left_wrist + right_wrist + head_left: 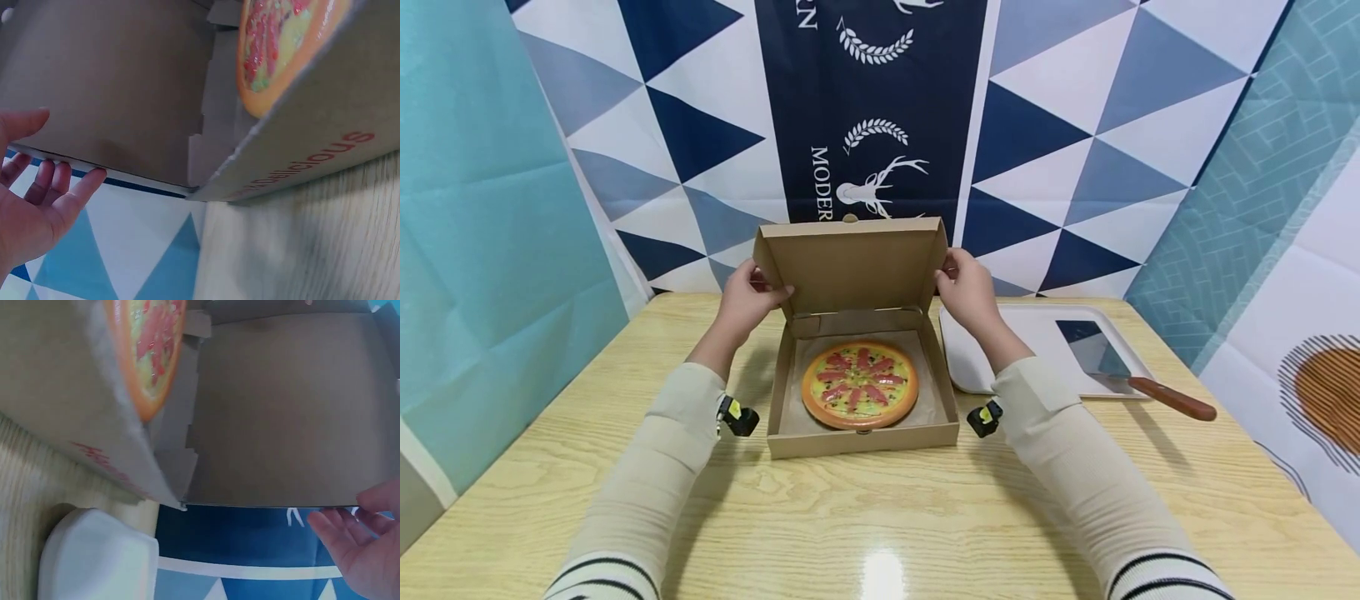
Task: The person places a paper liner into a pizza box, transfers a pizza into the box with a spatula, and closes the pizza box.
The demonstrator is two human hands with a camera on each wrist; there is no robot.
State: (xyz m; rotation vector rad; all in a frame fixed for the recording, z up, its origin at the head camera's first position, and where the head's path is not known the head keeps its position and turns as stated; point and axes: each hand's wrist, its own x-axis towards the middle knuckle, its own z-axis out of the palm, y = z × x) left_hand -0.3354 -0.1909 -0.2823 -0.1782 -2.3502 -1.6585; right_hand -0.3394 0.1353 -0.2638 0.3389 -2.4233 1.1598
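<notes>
A brown cardboard pizza box [865,442] stands on the table with its lid [854,271] raised nearly upright at the back. Inside, on a paper liner, lies a round pizza [860,386] with red strips on a yellow-green top. My left hand [747,302] pinches the lid's left edge, its thumb [28,122] on the inner side and the fingers outside. At the opposite edge, my right hand [970,290] pinches the lid the same way, as the right wrist view shows. Red lettering marks the box's outer side walls in both wrist views.
To the box's right is a white tray [958,354]. A pizza server [1172,397] with a wooden handle and a shiny flat blade lies across it, handle past the tray's right edge. A patterned cloth [1045,150] hangs behind the wooden table [820,525].
</notes>
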